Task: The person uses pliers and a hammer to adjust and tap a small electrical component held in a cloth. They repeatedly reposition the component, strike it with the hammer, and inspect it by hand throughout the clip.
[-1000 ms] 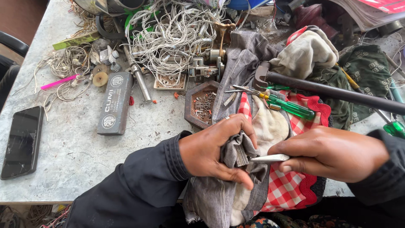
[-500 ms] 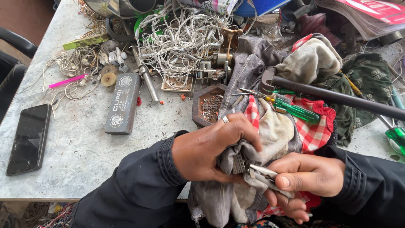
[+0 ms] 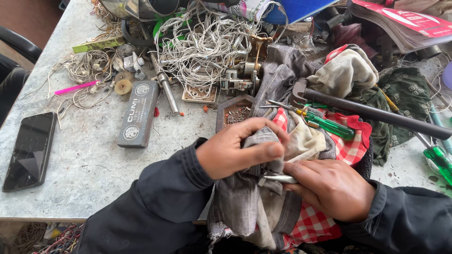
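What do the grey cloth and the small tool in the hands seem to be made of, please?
Grey cloth: woven fabric, likely denim, matte; seams and frayed edges show. Small tool: apparently bare metal, with a pale shiny glint; mostly hidden between left hand and right hand.

Bright, even daylight, soft and diffuse. Only faint shadows under the clutter on the desk (image 3: 89,164). Mild glare on the black phone (image 3: 29,150) screen. Sharp focus throughout, no motion blur. Slight wide-angle stretch at the edges.
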{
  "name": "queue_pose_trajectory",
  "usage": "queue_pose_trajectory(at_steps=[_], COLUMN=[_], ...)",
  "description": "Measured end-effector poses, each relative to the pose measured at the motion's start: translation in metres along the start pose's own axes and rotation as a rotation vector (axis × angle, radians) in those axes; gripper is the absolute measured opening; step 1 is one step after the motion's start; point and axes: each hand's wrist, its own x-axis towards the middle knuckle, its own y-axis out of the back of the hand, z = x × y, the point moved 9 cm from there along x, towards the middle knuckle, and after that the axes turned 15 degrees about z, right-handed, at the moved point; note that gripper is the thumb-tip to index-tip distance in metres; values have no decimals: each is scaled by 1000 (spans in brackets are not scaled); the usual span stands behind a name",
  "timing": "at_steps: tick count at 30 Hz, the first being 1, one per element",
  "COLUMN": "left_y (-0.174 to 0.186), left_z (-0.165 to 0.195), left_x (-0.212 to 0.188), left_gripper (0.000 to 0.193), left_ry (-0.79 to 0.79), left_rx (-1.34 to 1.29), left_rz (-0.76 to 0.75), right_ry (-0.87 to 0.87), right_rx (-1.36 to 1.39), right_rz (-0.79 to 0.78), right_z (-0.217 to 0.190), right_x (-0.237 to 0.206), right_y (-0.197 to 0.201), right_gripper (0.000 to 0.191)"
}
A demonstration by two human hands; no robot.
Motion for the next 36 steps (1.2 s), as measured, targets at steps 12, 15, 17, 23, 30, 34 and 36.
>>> queue_pose_trajectory(at_steps=[12, 15, 17, 23, 30, 34, 36], left_y=[4, 8, 9, 11, -12, -24, -19], left_z=[-24, 9, 26, 17, -3, 4, 14], left_x=[0, -10, -14, 11, 24, 13, 9], left_gripper=[24, 31, 34, 37, 63, 71, 62], left_ry=[-80, -382, -535, -333, 94, 40, -162], left_rx=[-407, -259, -198, -270, -603, -554, -343], left_rz=[449, 370, 319, 330, -6, -138, -148], right_ry=[-744, -777, -778, -683, -291, -287, -250], right_rx=[1391, 1746, 1826, 1221, 570, 490, 436], right_rz=[-379, -462, -477, -178, -16, 28, 62], right_z=[2, -21, -30, 2, 6, 0, -8], right_x=[-32, -33, -31, -12, -10, -8, -6], right_y=[-45, -42, -39, -36, -12, -9, -5], right_gripper=[40, 45, 45, 38, 31, 26, 23])
